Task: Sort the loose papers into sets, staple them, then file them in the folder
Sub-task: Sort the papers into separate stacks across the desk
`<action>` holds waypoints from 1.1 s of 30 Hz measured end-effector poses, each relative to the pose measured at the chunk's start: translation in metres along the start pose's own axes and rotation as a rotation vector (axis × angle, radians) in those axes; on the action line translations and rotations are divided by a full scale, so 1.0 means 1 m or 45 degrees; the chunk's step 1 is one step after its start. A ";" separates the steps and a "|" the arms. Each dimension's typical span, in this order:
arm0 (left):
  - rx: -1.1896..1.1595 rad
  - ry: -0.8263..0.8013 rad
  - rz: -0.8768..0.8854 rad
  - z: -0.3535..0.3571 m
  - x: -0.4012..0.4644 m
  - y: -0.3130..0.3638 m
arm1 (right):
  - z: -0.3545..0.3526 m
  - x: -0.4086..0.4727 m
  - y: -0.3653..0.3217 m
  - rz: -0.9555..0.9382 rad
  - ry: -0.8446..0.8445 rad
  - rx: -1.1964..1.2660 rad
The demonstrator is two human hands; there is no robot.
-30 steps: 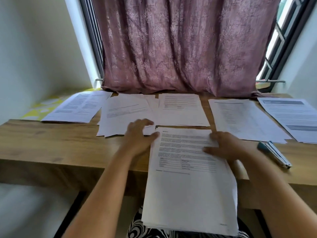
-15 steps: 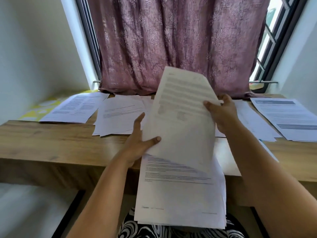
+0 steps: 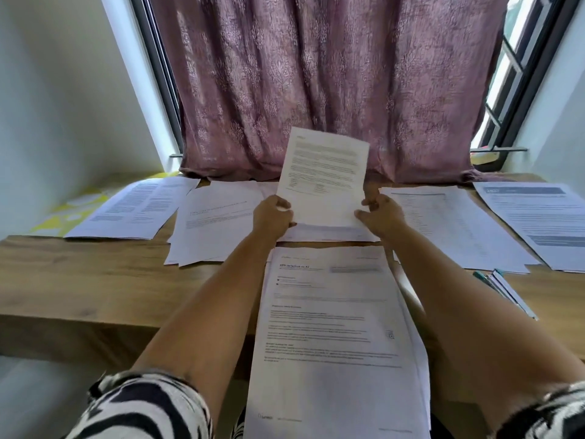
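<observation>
Sorting: my left hand and right hand each pinch one sheet. Next, I'd lower it squarely onto the middle pile.

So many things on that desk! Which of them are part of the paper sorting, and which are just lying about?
Part of the job:
- held sheet, gripped by left hand and right hand
- unsorted stack nearest the person
- sorted piles laid across the table
- stapler

Just lying about:
- curtain
- yellow patterned cloth

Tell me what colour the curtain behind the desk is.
Dusty mauve-pink curtain with a faint floral pattern, clearest in the head view.
</observation>
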State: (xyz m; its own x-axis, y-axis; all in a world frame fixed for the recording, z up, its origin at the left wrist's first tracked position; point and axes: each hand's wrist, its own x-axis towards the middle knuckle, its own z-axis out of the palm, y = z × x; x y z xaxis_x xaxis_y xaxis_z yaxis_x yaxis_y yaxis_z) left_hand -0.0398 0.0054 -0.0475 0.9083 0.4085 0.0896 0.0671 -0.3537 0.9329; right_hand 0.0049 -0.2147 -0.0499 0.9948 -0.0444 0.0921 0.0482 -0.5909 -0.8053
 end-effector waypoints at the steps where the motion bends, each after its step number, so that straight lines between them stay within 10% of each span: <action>1: 0.235 0.007 0.063 0.002 0.004 -0.007 | -0.001 0.001 0.004 -0.019 -0.026 -0.144; 7: 0.972 0.106 0.506 -0.002 0.008 -0.027 | -0.017 -0.006 0.006 -0.038 -0.189 -0.221; 12: 0.685 0.181 0.579 -0.014 -0.033 -0.007 | -0.060 -0.052 0.003 -0.215 -0.041 -0.156; 17: 0.552 -0.014 0.499 -0.026 -0.100 -0.017 | -0.042 -0.106 0.027 -0.191 -0.609 -0.749; 27: 0.205 0.023 0.315 -0.045 -0.123 -0.036 | -0.041 -0.133 -0.009 -0.419 -0.086 -0.108; 33: -0.246 -0.299 -0.092 -0.109 -0.153 -0.028 | -0.034 -0.097 -0.073 -0.270 0.124 0.399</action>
State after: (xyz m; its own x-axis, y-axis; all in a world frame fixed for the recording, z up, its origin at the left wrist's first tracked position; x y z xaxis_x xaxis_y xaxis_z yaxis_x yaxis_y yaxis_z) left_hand -0.2254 0.0446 -0.0489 0.9761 0.2135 -0.0418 0.0760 -0.1550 0.9850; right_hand -0.0983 -0.1949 0.0199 0.9472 -0.0325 0.3190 0.2923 -0.3213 -0.9007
